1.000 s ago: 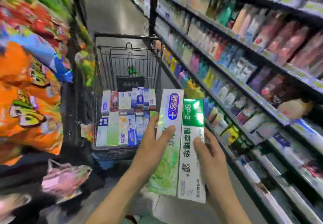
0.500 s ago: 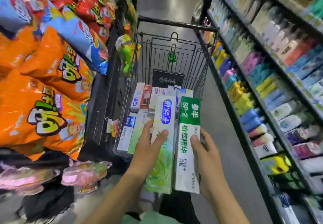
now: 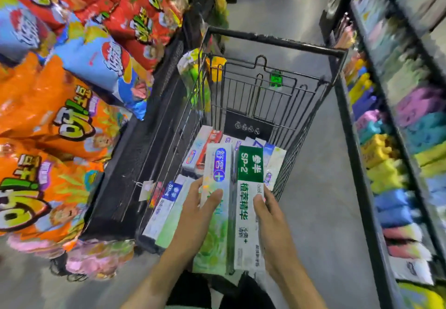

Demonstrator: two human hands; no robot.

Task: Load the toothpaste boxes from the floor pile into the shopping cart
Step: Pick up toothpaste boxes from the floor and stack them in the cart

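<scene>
Two boxes, side by side, held over the cart's near end: left hand (image 3: 193, 214) grips the pale green box (image 3: 214, 212), right hand (image 3: 272, 219) the white-green box (image 3: 248, 209). Step: carry-in. Next: lower onto the packed boxes (image 3: 166, 202) inside the cart (image 3: 272, 41).

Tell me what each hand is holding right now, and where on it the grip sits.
Left hand grips the pale green toothpaste box at its left edge, near mid-length. Right hand grips the green-topped white box at its right edge, near mid-length.
</scene>
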